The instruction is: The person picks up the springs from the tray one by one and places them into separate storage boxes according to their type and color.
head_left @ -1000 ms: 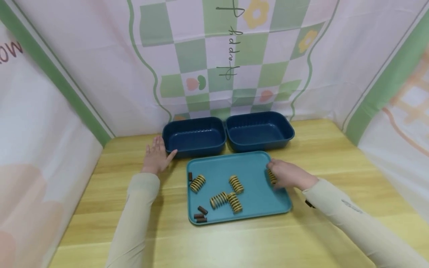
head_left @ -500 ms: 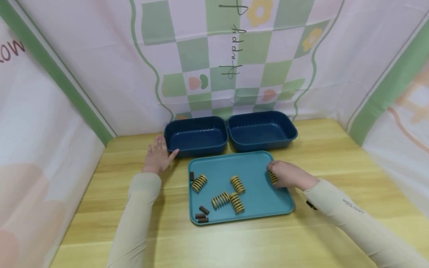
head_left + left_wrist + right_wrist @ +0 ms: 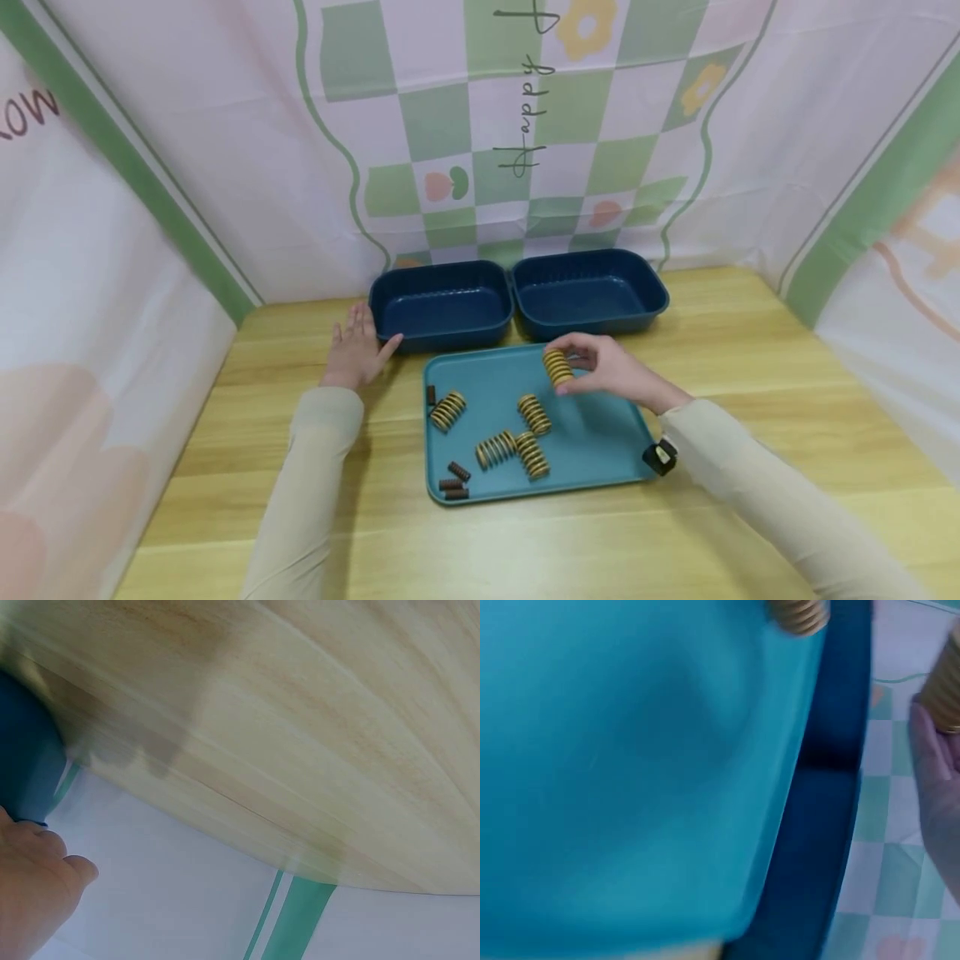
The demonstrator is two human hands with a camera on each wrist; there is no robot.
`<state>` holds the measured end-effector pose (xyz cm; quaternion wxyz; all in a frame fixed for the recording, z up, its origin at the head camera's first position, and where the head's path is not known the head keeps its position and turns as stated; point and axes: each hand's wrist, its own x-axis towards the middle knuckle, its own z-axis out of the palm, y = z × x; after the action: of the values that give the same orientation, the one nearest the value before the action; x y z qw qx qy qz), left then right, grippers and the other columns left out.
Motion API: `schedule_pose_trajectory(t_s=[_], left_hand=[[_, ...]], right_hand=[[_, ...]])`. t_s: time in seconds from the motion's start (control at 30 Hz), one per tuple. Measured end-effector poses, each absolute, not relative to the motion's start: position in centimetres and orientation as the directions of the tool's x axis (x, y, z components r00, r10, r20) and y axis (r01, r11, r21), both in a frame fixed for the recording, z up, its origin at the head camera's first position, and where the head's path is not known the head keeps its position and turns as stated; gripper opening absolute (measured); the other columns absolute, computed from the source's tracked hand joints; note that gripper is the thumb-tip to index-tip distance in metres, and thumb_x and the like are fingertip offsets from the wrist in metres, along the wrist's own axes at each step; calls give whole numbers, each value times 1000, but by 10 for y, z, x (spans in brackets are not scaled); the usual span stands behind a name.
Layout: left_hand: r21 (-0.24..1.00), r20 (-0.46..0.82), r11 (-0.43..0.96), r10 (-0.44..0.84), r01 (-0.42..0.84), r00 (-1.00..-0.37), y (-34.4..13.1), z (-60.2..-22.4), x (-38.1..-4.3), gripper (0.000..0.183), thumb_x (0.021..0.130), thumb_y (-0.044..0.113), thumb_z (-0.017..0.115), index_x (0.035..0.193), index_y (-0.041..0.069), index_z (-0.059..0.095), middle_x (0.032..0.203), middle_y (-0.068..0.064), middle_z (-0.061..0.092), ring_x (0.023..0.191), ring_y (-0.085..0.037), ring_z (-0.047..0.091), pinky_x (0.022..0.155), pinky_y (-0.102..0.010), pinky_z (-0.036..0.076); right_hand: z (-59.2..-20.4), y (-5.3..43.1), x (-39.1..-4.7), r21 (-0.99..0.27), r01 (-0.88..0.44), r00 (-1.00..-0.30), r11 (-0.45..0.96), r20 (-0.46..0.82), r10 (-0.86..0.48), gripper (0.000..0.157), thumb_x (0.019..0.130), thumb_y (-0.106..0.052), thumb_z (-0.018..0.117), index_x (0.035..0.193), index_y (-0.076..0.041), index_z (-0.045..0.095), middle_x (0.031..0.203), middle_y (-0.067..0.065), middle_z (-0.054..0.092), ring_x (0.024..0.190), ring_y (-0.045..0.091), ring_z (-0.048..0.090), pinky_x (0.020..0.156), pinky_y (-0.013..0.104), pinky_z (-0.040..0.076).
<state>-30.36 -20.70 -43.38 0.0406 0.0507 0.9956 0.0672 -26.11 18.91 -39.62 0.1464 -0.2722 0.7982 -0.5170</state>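
My right hand (image 3: 603, 368) pinches a yellow coil spring (image 3: 557, 367) between thumb and fingers, above the upper right of a teal tray (image 3: 600, 454). The same spring (image 3: 943, 690) shows at the right edge of the right wrist view. My left hand (image 3: 354, 354) lies with spread, straight fingers against the left end of a dark blue bin (image 3: 438, 340); in the left wrist view the hand (image 3: 41, 874) touches that bin (image 3: 26, 750). On the tray are several yellow springs (image 3: 534, 414) and several small dark brown springs (image 3: 459, 472), the latter along the left side.
A second dark blue bin (image 3: 588, 325) stands right of the first, behind the tray. The wooden table (image 3: 562, 550) ends at a printed cloth backdrop (image 3: 420, 125). A small black device (image 3: 660, 457) sits at my right wrist.
My right hand has lifted the yellow spring from the tray's right side and moved it to the left. My left hand stays by the bin.
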Motion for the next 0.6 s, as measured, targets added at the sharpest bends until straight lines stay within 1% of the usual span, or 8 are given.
schedule_pose_trajectory(t_s=[0.07, 0.13, 0.23, 0.3, 0.43, 0.5, 0.6], left_hand=[[132, -74, 987, 105, 94, -992, -207, -434, -304, 86, 98, 58, 21, 147, -9, 0, 154, -24, -1, 143, -36, 0, 112, -55, 6], [135, -73, 986, 104, 94, -992, -208, -434, -304, 86, 98, 58, 20, 147, -9, 0, 154, -24, -1, 143, -35, -1, 112, -55, 5], [149, -66, 984, 104, 93, -992, -208, -433, -304, 86, 98, 58, 21, 147, -9, 0, 154, -24, -1, 143, -35, -1, 112, -55, 6], [161, -65, 983, 105, 94, -992, -208, -433, -304, 86, 98, 59, 21, 147, -9, -1, 154, -23, -1, 143, -35, -2, 112, -55, 5], [171, -58, 980, 110, 98, -992, -207, -433, -303, 87, 97, 59, 20, 147, -9, 0, 155, -24, 1, 143, -35, -1, 112, -55, 3], [172, -54, 980, 110, 99, -992, -207, -433, -302, 87, 97, 59, 21, 147, -9, 1, 154, -24, 2, 143, -35, 0, 111, -56, 2], [172, -59, 981, 107, 96, -992, -208, -433, -302, 86, 98, 58, 23, 147, -9, 1, 154, -24, 2, 143, -35, -1, 111, -56, 0]], right_hand=[[-393, 185, -262, -963, -217, -817, 161, 89, -570, 54, 77, -5, 77, 125, 3, 54, 120, 9, 60, 108, 20, 58, 90, 33, 49], [-388, 181, -263, -985, -174, -818, -1, 145, -557, 50, 80, 3, 71, 127, 4, 52, 121, 8, 59, 106, 19, 58, 86, 29, 51], [-383, 178, -267, -970, -151, -810, -193, 233, -538, 44, 85, 11, 61, 126, 0, 53, 122, 6, 58, 105, 16, 58, 83, 25, 51], [-379, 177, -270, -943, -135, -801, -304, 284, -527, 42, 86, 13, 56, 126, -2, 55, 122, 7, 58, 106, 16, 56, 82, 24, 50], [-372, 173, -278, -888, -97, -808, -449, 333, -486, 41, 87, 14, 53, 124, -3, 56, 120, 10, 56, 107, 18, 55, 82, 23, 50], [-368, 172, -282, -872, -83, -820, -483, 336, -464, 41, 86, 14, 54, 123, -3, 57, 119, 11, 56, 106, 18, 55, 81, 23, 50], [-365, 171, -293, -864, -76, -838, -497, 326, -438, 42, 86, 16, 53, 123, -3, 56, 117, 11, 56, 103, 18, 55, 80, 23, 50]])
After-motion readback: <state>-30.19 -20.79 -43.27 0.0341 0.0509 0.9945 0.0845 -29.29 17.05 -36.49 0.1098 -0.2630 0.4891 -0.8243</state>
